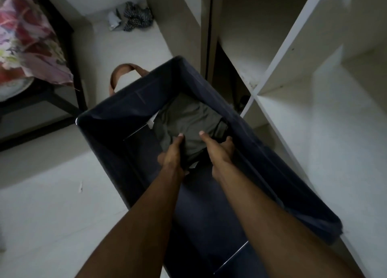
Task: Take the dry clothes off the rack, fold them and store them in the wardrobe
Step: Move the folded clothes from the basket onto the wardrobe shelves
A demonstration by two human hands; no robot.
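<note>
A tall dark navy fabric basket [117, 143] with a brown handle [125, 68] stands on the floor in front of the white wardrobe [278, 68]. At its bottom lies a folded dark grey garment [188, 118]. Both my arms reach down into the basket. My left hand [173, 152] grips the garment's near left edge, thumb on top. My right hand [219, 150] grips its near right edge, next to a black piece [221, 129] lying at the garment's right. White cloth peeks out from under the garment.
The wardrobe's shelves [314, 114] on the right are open and bare. A bed with a floral cover [27, 38] and dark frame stands at the left. A crumpled patterned cloth [136, 17] lies on the pale floor [52, 194] at the back.
</note>
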